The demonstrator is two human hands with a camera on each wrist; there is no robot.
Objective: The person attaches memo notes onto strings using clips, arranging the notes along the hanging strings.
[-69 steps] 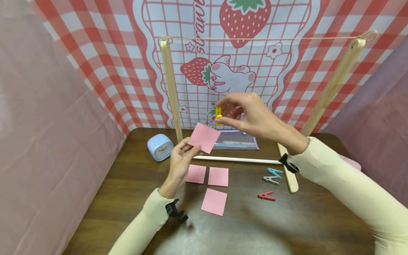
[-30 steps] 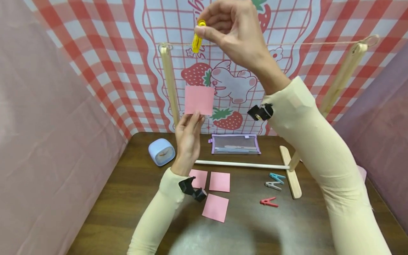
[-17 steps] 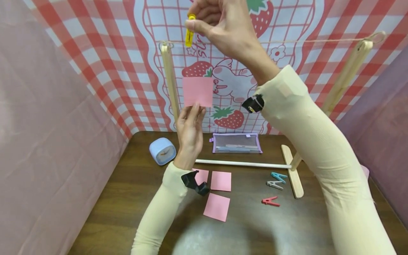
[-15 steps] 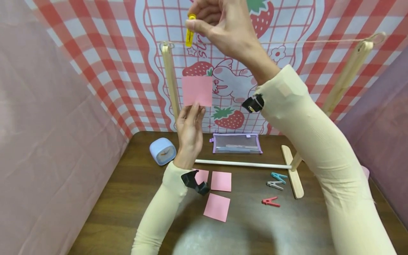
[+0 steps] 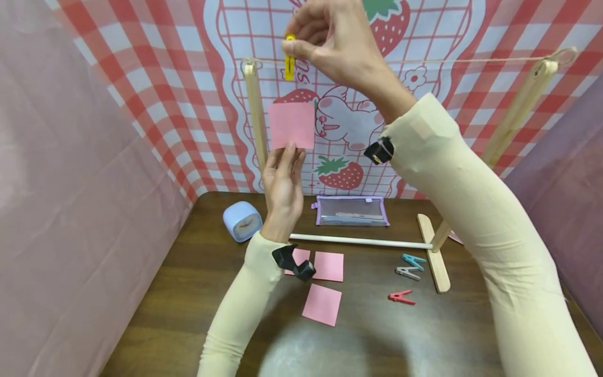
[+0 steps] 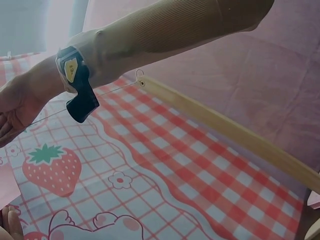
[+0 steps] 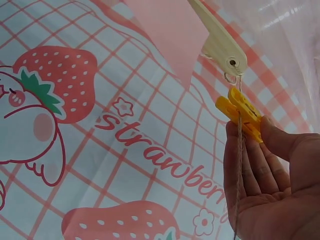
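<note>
My right hand [image 5: 346, 50] pinches a yellow clothespin [image 5: 289, 60] between thumb and fingers, up at the twine [image 5: 452, 61] strung between two wooden posts. In the right wrist view the clothespin [image 7: 240, 114] meets the twine [image 7: 238, 175] close to a post's end; whether it is clamped on the twine I cannot tell. Just below, my left hand [image 5: 283, 188] holds a square pink paper [image 5: 292, 124] upright by its lower edge, apart from the clothespin. Only a corner of this paper [image 6: 7, 186] and some fingertips appear in the left wrist view.
On the table lie several pink paper squares [image 5: 328, 266], with blue [image 5: 413, 261], grey [image 5: 408, 272] and red [image 5: 401, 297] clothespins to their right. Behind are a blue clock [image 5: 242, 221], a mesh pouch [image 5: 350, 211] and the stand's white bar [image 5: 360, 241].
Both hands have risen from above the table to the twine, carrying the paper and yellow clothespin. Over the last half second the clothespin has dropped slightly and the paper has come up closer to it.
</note>
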